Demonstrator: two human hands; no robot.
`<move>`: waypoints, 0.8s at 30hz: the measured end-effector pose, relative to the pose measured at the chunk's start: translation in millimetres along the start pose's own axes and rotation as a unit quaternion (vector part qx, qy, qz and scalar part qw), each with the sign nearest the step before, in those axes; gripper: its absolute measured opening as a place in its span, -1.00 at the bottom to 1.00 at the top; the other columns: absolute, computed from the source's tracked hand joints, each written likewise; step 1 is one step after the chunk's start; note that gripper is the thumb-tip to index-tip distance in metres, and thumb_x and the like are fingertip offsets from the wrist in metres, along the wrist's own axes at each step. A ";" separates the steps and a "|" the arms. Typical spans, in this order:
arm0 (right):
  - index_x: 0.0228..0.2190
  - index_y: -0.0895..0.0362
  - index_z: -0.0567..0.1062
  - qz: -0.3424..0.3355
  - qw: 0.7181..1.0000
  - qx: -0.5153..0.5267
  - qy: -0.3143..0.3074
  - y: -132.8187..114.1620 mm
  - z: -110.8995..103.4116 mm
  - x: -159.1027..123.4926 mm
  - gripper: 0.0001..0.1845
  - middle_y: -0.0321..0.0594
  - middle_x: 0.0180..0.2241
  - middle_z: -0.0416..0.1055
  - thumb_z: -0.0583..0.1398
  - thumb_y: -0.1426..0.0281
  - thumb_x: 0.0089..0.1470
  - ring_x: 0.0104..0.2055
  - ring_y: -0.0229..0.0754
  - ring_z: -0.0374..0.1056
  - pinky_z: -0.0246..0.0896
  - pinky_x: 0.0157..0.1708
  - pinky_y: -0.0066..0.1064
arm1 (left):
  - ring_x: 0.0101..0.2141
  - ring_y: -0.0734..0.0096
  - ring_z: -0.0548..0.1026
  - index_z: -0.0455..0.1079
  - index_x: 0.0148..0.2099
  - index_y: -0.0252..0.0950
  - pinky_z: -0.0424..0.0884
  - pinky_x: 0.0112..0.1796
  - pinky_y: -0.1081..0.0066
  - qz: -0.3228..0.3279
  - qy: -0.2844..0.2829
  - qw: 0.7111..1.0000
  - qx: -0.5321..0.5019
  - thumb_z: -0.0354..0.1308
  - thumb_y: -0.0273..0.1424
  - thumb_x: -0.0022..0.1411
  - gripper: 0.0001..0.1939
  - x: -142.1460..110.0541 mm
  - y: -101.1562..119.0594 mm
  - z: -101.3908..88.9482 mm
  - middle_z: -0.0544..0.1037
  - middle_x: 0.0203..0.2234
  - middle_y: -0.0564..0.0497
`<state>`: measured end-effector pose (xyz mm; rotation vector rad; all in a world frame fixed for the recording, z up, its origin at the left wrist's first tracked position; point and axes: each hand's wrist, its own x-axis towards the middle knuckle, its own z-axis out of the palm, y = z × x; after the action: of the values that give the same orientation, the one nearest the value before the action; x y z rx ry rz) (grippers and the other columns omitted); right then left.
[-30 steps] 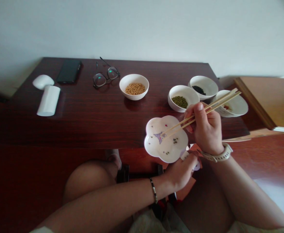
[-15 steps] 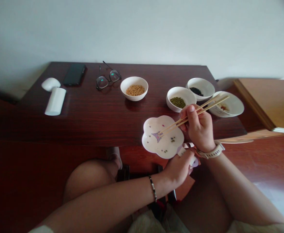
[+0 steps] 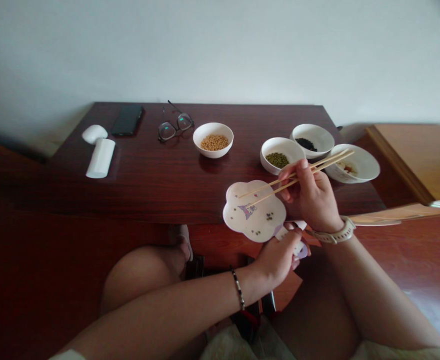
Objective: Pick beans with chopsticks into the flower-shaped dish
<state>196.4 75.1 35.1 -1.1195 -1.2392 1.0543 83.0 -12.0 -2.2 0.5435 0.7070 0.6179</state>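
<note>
My left hand [image 3: 280,256] is closed around the handle of a white flower-shaped dish [image 3: 238,222], holding it at the table's front edge. A purple cartoon figure and small dark marks or beans show on the dish; I cannot tell which marks are printed. My right hand [image 3: 313,197] grips a pair of wooden chopsticks [image 3: 327,160]. Their tips are spread apart over the dish, with nothing visible between them. Behind my right hand stand a white bowl of green beans [image 3: 278,160], a bowl of black beans [image 3: 306,144] and a wider bowl [image 3: 368,167] with a few reddish bits.
A white bowl of yellow soybeans [image 3: 214,142] sits mid-table [image 3: 159,185]. To its left lie eyeglasses [image 3: 174,127], a dark phone-like slab [image 3: 127,120], and a white cylinder [image 3: 100,158] beside a rounded white piece [image 3: 94,134]. A wooden surface [image 3: 422,155] is at the right.
The chopstick tips have spread apart, one now farther up the dish. My right hand has shifted slightly right. The whole view has moved a little, so the table items appear farther right.
</note>
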 end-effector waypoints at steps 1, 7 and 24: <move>-0.32 0.07 0.56 0.006 1.000 0.008 0.001 -1.5 -1.6 0.0 -0.46 -0.33 -0.57 0.38 0.16 -0.10 0.44 -0.59 -0.30 0.27 0.15 -0.61 -0.44 | -0.65 0.58 0.10 0.24 -0.31 -0.19 -0.04 -0.52 0.41 -0.002 0.002 1.000 -0.001 0.17 -0.05 0.32 -0.65 -0.2 0.2 -0.4 0.20 -0.66 0.24; -0.34 0.07 0.51 0.015 1.000 0.000 0.000 -6.0 -11.8 -2.0 -0.53 -0.35 -0.55 0.38 0.23 -0.04 0.43 -0.57 -0.32 0.27 0.16 -0.60 -0.48 | -0.65 0.57 0.11 0.22 -0.34 -0.18 -0.02 -0.51 0.41 -0.005 0.009 1.000 0.002 0.17 -0.02 0.32 -0.62 0.1 -2.1 -2.0 0.24 -0.66 0.22; -0.35 0.08 0.49 0.004 0.994 -0.109 0.018 2.0 -5.7 -4.8 -0.52 -0.37 -0.61 0.37 0.19 -0.02 0.46 -0.61 -0.30 0.26 0.11 -0.61 -0.45 | -0.56 0.54 0.16 0.29 -0.42 -0.23 0.08 -0.45 0.38 0.024 0.016 1.000 0.006 0.19 0.02 0.40 -0.50 0.0 -8.5 -2.0 0.25 -0.62 0.16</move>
<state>201.8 70.4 32.3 -1.3044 -1.3460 0.9164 84.3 -17.5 -8.9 0.5633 0.7294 0.6691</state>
